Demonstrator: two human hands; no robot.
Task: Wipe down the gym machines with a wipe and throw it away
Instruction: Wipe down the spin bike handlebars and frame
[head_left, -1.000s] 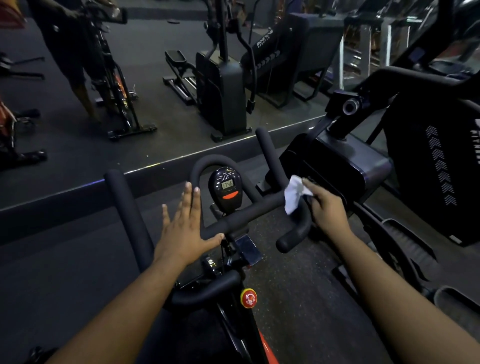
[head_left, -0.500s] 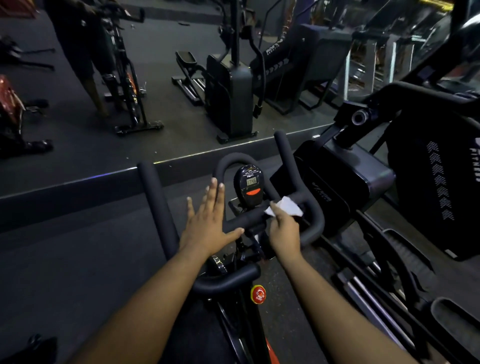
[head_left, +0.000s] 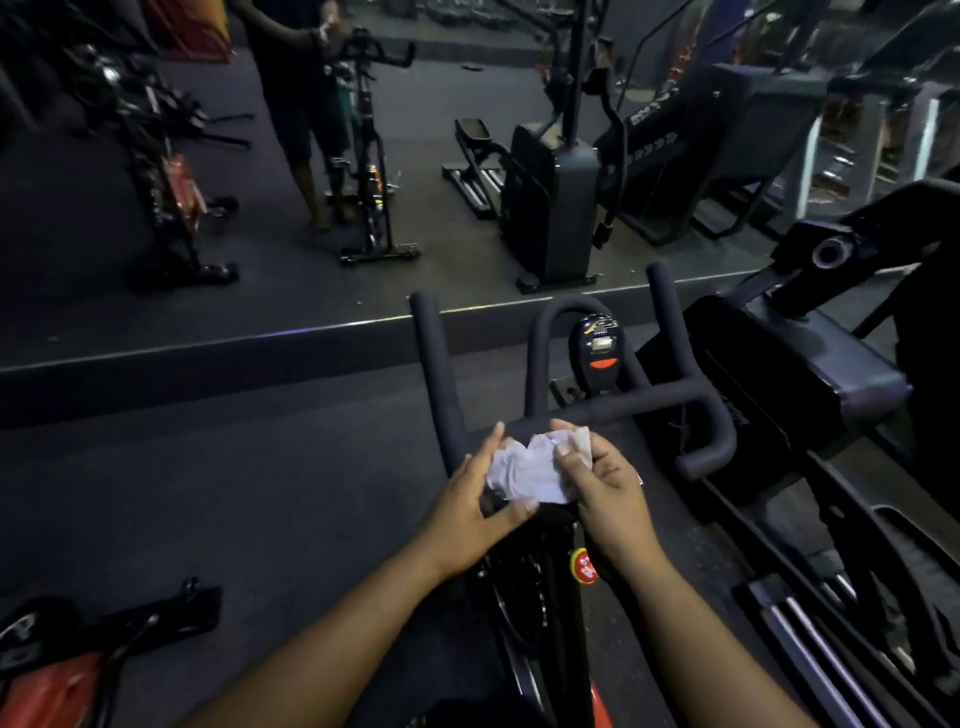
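Both hands are off the bike and meet over its stem, just short of the handlebar (head_left: 613, 410). The wipe (head_left: 530, 470) sits between them, crumpled and partly unfolded, held in the air just above the frame and not touching any bar. Left hand (head_left: 470, 512): fingers fairly straight along the wipe's left edge, thumb tucked under the lower corner, so it pinches the sheet there. Right hand (head_left: 605, 486): fingers curled round the right side, thumb pressing on top, a firm grip. My read is that this is a regrip or refold step between wiping passes, not a wiping stroke; nothing is being rubbed now. Progress looks mid-task: the small console (head_left: 597, 348) and the left horn (head_left: 434, 374) sit right ahead, and I can't tell from here which parts are clean. Next move probably calls for flattening the wipe to a fresh face, passing it to one hand, then wrapping it round a bar and sliding along its length. The elliptical (head_left: 795, 374) stands just beside on the right, likely a later target. No bin is in view, so disposal means walking off to find one. Lighting is dim, so wipe dirt is unreadable.
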